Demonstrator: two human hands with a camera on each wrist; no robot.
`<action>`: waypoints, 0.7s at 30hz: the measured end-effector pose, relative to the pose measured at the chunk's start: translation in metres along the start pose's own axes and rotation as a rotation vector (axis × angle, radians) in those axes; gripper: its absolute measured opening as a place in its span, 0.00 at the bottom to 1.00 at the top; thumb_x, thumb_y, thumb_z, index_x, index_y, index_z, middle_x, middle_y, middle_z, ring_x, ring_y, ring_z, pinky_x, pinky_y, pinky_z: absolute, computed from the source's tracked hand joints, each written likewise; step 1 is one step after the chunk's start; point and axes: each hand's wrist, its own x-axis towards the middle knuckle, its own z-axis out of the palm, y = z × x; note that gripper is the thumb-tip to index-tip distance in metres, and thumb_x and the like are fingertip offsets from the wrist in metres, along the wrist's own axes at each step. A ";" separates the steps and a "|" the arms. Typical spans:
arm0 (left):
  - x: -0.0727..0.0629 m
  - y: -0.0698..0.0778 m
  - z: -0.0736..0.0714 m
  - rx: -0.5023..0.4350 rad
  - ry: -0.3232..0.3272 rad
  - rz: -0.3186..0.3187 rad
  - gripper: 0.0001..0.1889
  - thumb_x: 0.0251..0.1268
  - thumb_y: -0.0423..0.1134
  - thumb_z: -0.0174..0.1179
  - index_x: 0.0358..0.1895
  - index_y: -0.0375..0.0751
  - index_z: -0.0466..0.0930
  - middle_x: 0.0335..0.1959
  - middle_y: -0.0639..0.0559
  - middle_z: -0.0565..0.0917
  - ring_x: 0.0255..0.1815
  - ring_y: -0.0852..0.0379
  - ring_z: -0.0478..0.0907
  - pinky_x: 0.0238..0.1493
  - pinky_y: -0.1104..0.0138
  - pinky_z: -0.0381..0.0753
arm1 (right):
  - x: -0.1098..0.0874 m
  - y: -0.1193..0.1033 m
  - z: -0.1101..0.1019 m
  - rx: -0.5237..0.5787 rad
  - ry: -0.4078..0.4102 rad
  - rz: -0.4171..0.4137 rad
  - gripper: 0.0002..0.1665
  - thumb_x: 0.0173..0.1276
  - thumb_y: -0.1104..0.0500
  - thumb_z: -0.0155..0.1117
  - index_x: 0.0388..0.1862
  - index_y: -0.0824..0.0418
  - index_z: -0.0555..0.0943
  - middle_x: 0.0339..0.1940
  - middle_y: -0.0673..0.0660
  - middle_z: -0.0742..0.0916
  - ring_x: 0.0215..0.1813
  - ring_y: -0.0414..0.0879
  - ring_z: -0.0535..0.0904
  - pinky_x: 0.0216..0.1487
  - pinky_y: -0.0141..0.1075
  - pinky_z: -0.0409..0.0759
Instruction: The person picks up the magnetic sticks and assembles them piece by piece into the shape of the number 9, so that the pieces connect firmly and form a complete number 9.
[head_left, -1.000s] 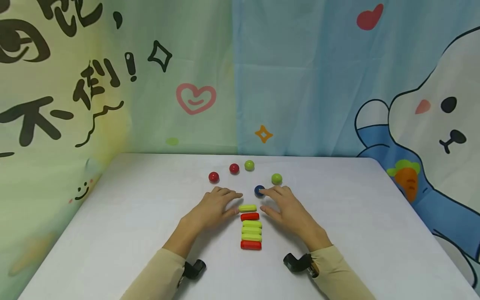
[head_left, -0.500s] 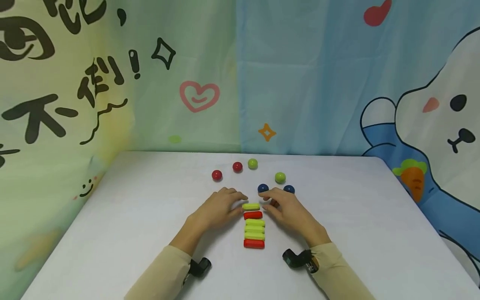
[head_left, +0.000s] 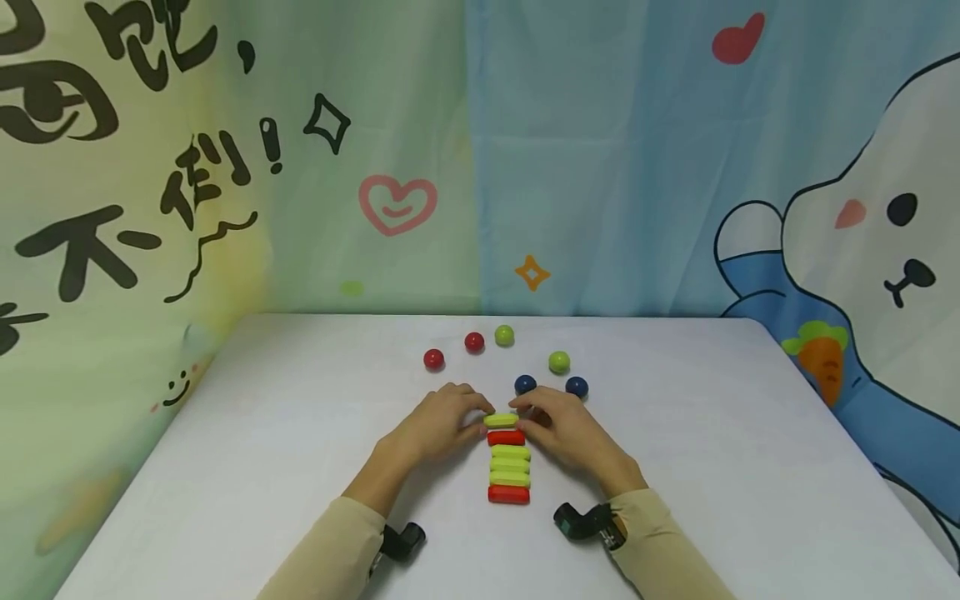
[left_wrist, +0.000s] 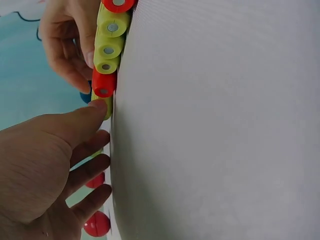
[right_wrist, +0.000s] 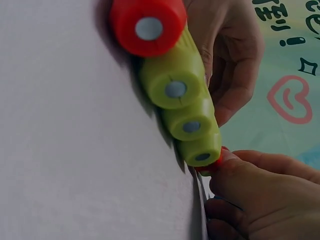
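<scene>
A yellow-green rod (head_left: 501, 421) lies at the far end of a column of short rods. My left hand (head_left: 442, 423) is at its left end; in the left wrist view the thumb (left_wrist: 97, 107) touches it, with the fingers spread beyond. At the right end is my right hand (head_left: 573, 429), thumb close by and forefinger arched just past the rod. Nearer to me follow a red rod (head_left: 506, 437), several yellow-green rods (head_left: 510, 465) side by side, and a second red rod (head_left: 508, 494). Round silver-grey discs show in their ends.
Two blue balls (head_left: 525, 384) sit just beyond my right hand. Farther back on the white table (head_left: 315, 400) are two red balls (head_left: 433, 359) and two green balls (head_left: 558, 362). A printed curtain (head_left: 570, 167) hangs behind the table.
My right hand has drawn back from the blue ball towards the far rod's right end, uncovering a second blue ball. The left forefinger has come down closer to the rod.
</scene>
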 end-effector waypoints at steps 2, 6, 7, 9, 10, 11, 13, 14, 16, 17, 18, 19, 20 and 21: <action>0.001 -0.001 0.002 -0.007 0.004 0.005 0.15 0.71 0.43 0.65 0.58 0.53 0.84 0.58 0.53 0.83 0.62 0.50 0.76 0.66 0.46 0.75 | 0.000 0.000 0.002 -0.003 -0.004 0.000 0.16 0.69 0.62 0.72 0.54 0.55 0.85 0.44 0.48 0.86 0.43 0.39 0.81 0.49 0.36 0.83; 0.004 -0.003 0.003 -0.016 0.022 0.011 0.13 0.71 0.42 0.66 0.57 0.52 0.85 0.56 0.52 0.83 0.61 0.50 0.77 0.65 0.47 0.75 | 0.001 0.000 0.006 -0.006 0.001 -0.012 0.13 0.69 0.62 0.71 0.51 0.55 0.86 0.42 0.47 0.86 0.42 0.39 0.81 0.47 0.35 0.83; 0.004 -0.003 0.003 -0.021 0.026 0.010 0.13 0.71 0.42 0.66 0.56 0.52 0.85 0.56 0.52 0.83 0.61 0.50 0.77 0.66 0.47 0.75 | 0.001 0.000 0.007 -0.007 0.006 -0.013 0.12 0.70 0.62 0.71 0.51 0.55 0.86 0.41 0.47 0.86 0.41 0.38 0.80 0.47 0.35 0.82; 0.005 -0.003 0.003 -0.024 0.033 0.005 0.13 0.70 0.41 0.66 0.55 0.52 0.86 0.56 0.52 0.83 0.61 0.50 0.77 0.65 0.46 0.74 | 0.001 0.000 0.008 -0.007 0.017 -0.011 0.11 0.70 0.61 0.71 0.51 0.55 0.86 0.41 0.47 0.85 0.41 0.38 0.80 0.46 0.35 0.82; 0.006 -0.004 0.003 -0.026 0.035 0.002 0.13 0.70 0.41 0.66 0.55 0.52 0.86 0.56 0.52 0.83 0.61 0.50 0.77 0.64 0.46 0.74 | 0.001 0.000 0.009 -0.009 0.023 -0.009 0.11 0.70 0.61 0.71 0.51 0.55 0.86 0.40 0.47 0.85 0.40 0.38 0.80 0.45 0.35 0.82; 0.006 -0.004 0.003 -0.028 0.036 0.000 0.13 0.70 0.42 0.67 0.55 0.52 0.86 0.55 0.52 0.83 0.61 0.50 0.77 0.63 0.46 0.74 | 0.001 0.000 0.009 -0.009 0.028 -0.007 0.11 0.70 0.61 0.71 0.51 0.55 0.86 0.40 0.47 0.85 0.40 0.38 0.80 0.45 0.35 0.82; 0.008 -0.005 0.003 -0.029 0.036 -0.008 0.13 0.70 0.42 0.67 0.55 0.53 0.86 0.55 0.52 0.83 0.61 0.50 0.76 0.61 0.46 0.73 | 0.002 0.000 0.009 -0.012 0.038 0.000 0.12 0.69 0.61 0.72 0.51 0.56 0.86 0.40 0.46 0.85 0.39 0.38 0.79 0.44 0.34 0.81; 0.008 -0.005 0.004 -0.031 0.038 -0.009 0.13 0.70 0.43 0.67 0.55 0.54 0.86 0.55 0.53 0.83 0.61 0.50 0.76 0.60 0.47 0.72 | 0.002 0.000 0.009 -0.012 0.044 0.002 0.12 0.69 0.61 0.72 0.51 0.56 0.86 0.39 0.47 0.85 0.39 0.38 0.78 0.43 0.34 0.81; 0.009 -0.005 0.004 -0.042 0.040 -0.012 0.13 0.70 0.43 0.67 0.55 0.54 0.85 0.56 0.53 0.82 0.61 0.50 0.76 0.60 0.47 0.70 | 0.003 0.000 0.009 -0.008 0.055 0.004 0.13 0.69 0.62 0.72 0.51 0.57 0.86 0.39 0.47 0.85 0.38 0.38 0.78 0.41 0.33 0.80; 0.010 -0.006 0.004 -0.049 0.042 -0.015 0.13 0.70 0.44 0.67 0.55 0.54 0.85 0.56 0.53 0.82 0.61 0.50 0.76 0.60 0.47 0.69 | 0.003 0.000 0.009 -0.007 0.059 0.005 0.13 0.68 0.62 0.72 0.51 0.57 0.86 0.39 0.47 0.85 0.38 0.38 0.77 0.41 0.33 0.80; 0.010 -0.006 0.004 -0.056 0.041 -0.019 0.13 0.70 0.44 0.67 0.55 0.55 0.85 0.56 0.53 0.82 0.62 0.51 0.76 0.60 0.46 0.68 | 0.003 0.000 0.008 -0.007 0.062 0.007 0.13 0.68 0.62 0.72 0.51 0.57 0.86 0.39 0.47 0.85 0.37 0.38 0.77 0.40 0.33 0.79; 0.010 -0.007 0.004 -0.064 0.043 -0.021 0.13 0.70 0.44 0.67 0.55 0.55 0.86 0.56 0.53 0.82 0.62 0.51 0.76 0.61 0.46 0.66 | 0.003 0.000 0.008 -0.005 0.065 0.009 0.12 0.68 0.62 0.72 0.51 0.57 0.86 0.39 0.47 0.85 0.37 0.38 0.77 0.40 0.33 0.79; 0.010 -0.007 0.004 -0.071 0.044 -0.023 0.12 0.70 0.45 0.67 0.54 0.55 0.86 0.56 0.54 0.82 0.62 0.51 0.76 0.61 0.45 0.65 | 0.004 -0.001 0.008 -0.002 0.067 0.012 0.12 0.68 0.62 0.73 0.51 0.57 0.86 0.39 0.48 0.85 0.37 0.38 0.77 0.40 0.33 0.79; 0.011 -0.009 0.004 -0.075 0.044 -0.027 0.12 0.69 0.45 0.67 0.54 0.56 0.86 0.56 0.55 0.82 0.63 0.52 0.76 0.61 0.45 0.64 | 0.004 -0.001 0.009 -0.001 0.067 0.017 0.12 0.68 0.61 0.72 0.51 0.57 0.86 0.39 0.47 0.85 0.37 0.38 0.77 0.40 0.32 0.79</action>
